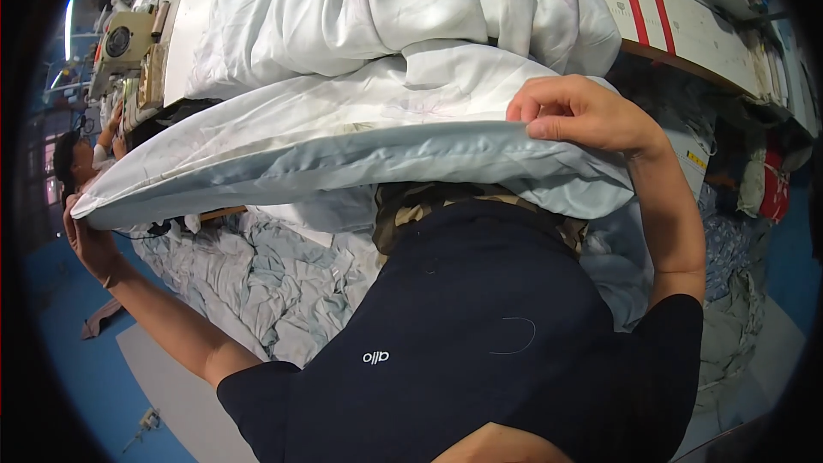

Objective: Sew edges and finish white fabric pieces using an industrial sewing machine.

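A large pale floral fabric [377,99] stretches between my two hands, its folded edge running across in front of my body. Along that edge the grey-blue underside [343,159] shows below the white face. Out at the far left, my left hand [88,244] is closed on the fabric's corner. My right hand [579,111] pinches the edge on the right, thumb against bent fingers. The rest of the cloth lies gathered in folds on the white table [174,39].
Crumpled grey-green fabric [274,270] is heaped below the table at left, with more cloth [729,326] at right. A beige machine [126,37] stands at the far left, near another person [81,159]. Red strips [637,17] mark the tabletop. The floor [64,309] is blue.
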### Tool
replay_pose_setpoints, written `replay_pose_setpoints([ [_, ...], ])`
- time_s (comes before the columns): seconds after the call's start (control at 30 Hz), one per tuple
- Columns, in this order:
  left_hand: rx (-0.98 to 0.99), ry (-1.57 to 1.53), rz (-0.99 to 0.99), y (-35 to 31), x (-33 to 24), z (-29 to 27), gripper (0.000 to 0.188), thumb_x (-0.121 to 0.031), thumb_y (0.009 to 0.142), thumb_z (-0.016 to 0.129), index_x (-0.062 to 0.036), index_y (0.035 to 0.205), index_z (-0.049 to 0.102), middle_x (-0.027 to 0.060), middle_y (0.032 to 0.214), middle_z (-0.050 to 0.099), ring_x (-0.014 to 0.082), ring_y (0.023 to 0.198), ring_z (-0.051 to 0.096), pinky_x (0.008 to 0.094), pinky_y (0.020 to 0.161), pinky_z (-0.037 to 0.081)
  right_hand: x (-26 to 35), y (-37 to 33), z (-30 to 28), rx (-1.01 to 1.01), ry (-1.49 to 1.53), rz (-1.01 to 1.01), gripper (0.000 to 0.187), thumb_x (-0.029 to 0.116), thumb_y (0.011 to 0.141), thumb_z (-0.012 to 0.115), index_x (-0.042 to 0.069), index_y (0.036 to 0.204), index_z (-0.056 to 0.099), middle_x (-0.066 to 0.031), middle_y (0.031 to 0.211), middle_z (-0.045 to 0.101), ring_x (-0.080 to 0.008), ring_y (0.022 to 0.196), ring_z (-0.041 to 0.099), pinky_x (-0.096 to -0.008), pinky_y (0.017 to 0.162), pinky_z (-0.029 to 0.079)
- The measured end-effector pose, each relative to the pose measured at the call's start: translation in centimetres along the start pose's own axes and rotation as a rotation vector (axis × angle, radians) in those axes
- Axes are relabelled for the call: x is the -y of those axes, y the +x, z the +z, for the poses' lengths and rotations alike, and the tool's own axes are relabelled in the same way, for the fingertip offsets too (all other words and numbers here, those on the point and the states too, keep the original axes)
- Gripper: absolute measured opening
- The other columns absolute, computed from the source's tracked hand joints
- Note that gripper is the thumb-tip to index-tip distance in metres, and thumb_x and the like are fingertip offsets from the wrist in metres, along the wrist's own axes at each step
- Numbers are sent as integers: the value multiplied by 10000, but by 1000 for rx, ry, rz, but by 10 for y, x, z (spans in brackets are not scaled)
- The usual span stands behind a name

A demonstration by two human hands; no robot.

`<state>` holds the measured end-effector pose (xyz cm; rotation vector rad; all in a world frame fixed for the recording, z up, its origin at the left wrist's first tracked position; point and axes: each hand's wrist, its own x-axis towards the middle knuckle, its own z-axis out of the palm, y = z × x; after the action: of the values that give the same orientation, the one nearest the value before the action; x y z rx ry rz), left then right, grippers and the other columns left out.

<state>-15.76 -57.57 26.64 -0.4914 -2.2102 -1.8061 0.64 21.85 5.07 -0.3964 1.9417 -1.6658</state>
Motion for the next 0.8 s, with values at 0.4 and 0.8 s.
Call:
replay_pose_setpoints([
  [0.4, -135, -5, -95, -24, 44, -23, 273, -143, 1035, 594, 19, 1250, 639, 133, 1213, 673, 255, 1116, 654, 394, 1015, 521, 26, -9, 9, -133, -76, -80, 121, 110, 900, 687, 26, 851, 615, -15, 988, 554, -76, 823, 493, -233, 682, 403],
  [0.8, -256, 79, -251, -27, 100, -4, 228, -120, 1010, 636, 10, 1189, 691, 106, 1116, 720, 210, 1067, 673, 319, 976, 529, 21, -11, 20, -141, -82, 90, 175, 139, 916, 687, 18, 827, 597, -4, 920, 555, -71, 762, 457, -227, 643, 367],
])
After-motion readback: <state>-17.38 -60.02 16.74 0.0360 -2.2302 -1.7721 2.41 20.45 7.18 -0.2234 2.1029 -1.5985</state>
